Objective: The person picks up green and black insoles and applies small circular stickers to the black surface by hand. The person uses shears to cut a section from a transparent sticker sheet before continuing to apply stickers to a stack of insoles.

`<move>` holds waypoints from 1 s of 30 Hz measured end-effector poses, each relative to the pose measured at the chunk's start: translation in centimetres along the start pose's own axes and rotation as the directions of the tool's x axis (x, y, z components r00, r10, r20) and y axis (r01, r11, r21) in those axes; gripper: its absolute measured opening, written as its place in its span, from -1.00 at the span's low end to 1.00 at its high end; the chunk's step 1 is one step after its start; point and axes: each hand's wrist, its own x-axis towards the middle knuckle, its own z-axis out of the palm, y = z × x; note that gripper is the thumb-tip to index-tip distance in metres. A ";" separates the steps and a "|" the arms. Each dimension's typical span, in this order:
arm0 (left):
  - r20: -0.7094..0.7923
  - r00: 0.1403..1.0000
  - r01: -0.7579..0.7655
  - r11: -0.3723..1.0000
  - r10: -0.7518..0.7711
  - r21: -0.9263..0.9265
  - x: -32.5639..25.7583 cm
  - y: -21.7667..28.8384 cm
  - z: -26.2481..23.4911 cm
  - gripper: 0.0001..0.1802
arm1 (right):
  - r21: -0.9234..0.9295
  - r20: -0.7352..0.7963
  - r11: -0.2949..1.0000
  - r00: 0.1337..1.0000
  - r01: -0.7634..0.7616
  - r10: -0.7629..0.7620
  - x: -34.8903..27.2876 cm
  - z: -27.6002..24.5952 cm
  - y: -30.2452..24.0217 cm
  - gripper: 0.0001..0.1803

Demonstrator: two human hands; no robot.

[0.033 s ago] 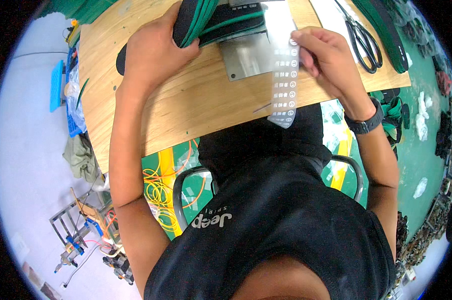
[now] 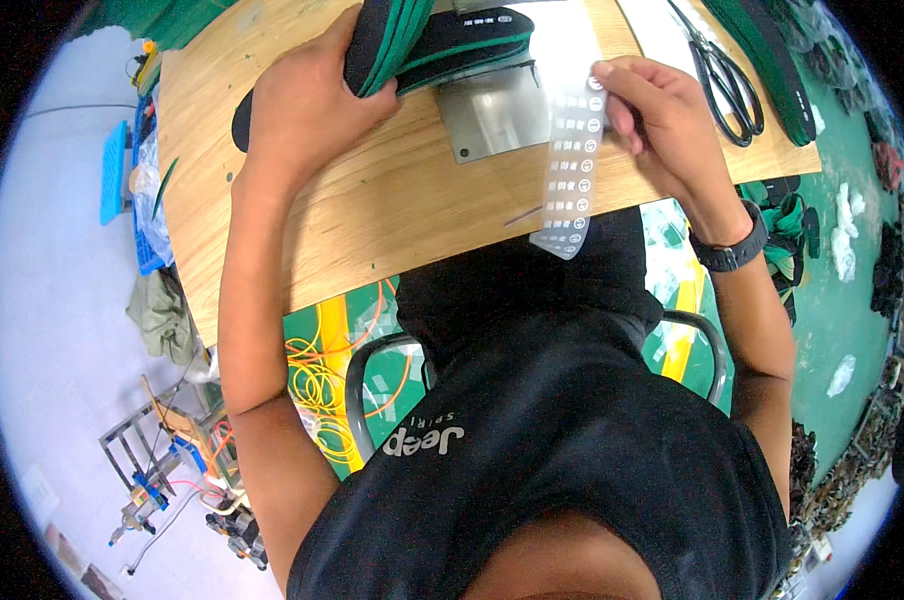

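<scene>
Stickers in a long pale strip (image 2: 572, 160) are pinched near the top by the right hand (image 2: 662, 125), fingers closed on its edge. The strip's long axis runs toward the body, its lower end hanging past the wooden table (image 2: 372, 220) edge; small round white labels line it. Just left of it lies a grey metal plate (image 2: 492, 115). A stack of black-and-green insoles (image 2: 422, 40) is gripped by the left hand (image 2: 307, 110). Scissors (image 2: 727, 75) lie further right.

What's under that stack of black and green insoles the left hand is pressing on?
The insole stack rests on a grey metal plate set in the wooden table, held by the left hand. The plate's front part shows; whatever lies under the stack itself is covered.
</scene>
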 end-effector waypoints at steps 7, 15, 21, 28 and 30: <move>-0.015 0.997 0.078 0.997 -0.078 -0.014 -0.3 0.3 0.0 -0.43 | 0.219 -0.030 0.973 0.997 0.074 -0.069 -0.5 -1.9 1.2 -0.81; -0.042 0.969 0.187 0.838 -0.242 -0.512 -0.5 -1.5 -0.9 -0.61 | 0.225 0.066 0.970 0.992 0.090 -0.107 0.4 -0.3 0.4 -0.80; -0.117 0.958 0.127 0.750 -0.264 -0.650 -1.0 -3.7 -1.3 -0.75 | -0.001 0.097 0.998 0.993 -0.066 0.066 1.9 1.3 0.3 -0.78; -0.167 0.925 0.063 0.571 -0.341 -0.819 -1.3 -4.7 -1.4 -0.80 | -0.340 0.192 0.935 0.965 -0.103 0.176 1.8 1.5 -0.9 -0.72; -0.168 0.930 0.061 0.589 -0.326 -0.806 -1.2 -4.6 -1.4 -0.80 | -0.386 0.201 0.919 0.966 -0.074 0.162 2.0 1.8 -1.2 -0.70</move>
